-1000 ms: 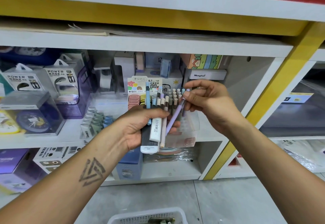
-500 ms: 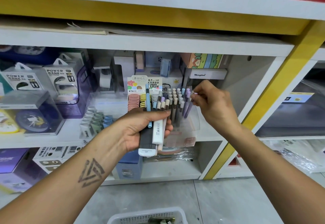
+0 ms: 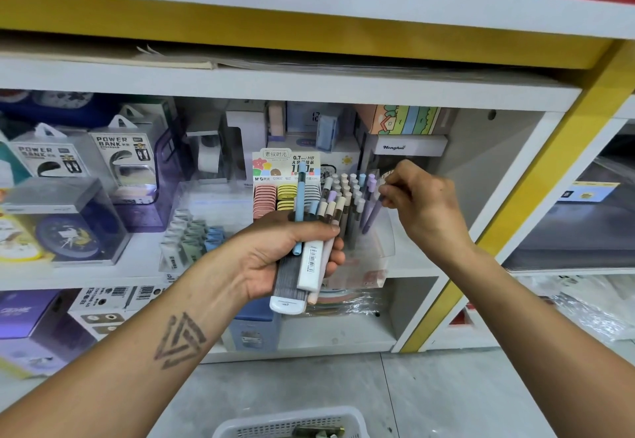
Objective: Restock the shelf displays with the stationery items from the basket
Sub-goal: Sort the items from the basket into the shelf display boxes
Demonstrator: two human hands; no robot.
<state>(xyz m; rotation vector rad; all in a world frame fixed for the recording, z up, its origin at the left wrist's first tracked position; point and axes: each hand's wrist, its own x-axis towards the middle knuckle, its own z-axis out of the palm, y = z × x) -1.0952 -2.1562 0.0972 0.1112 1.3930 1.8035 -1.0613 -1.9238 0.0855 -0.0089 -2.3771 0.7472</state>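
Note:
My left hand [image 3: 275,252] is shut on a bundle of stationery [image 3: 302,265]: a light blue pen, several pastel pens, a white eraser stick and a grey-and-white case. It hovers in front of the middle shelf. Just behind it stands a clear pen display stand [image 3: 381,231] holding several upright pens [image 3: 347,190]. My right hand [image 3: 422,207] pinches a purple pen [image 3: 371,210] at the stand's right side, with the pen's lower end down among the stand's slots. A white basket [image 3: 292,425] shows at the bottom edge, on the floor.
A lead-refill display box [image 3: 285,179] sits left of the pen stand. Power bank boxes [image 3: 117,162] and a boxed clock [image 3: 68,228] fill the shelf's left part. The shelf [image 3: 409,267] has a yellow upright post [image 3: 536,204] on the right. Grey floor lies below.
My right hand took a purple pen from the bundle, carried it right and set it upright into the display stand. My left hand stayed almost still with the rest.

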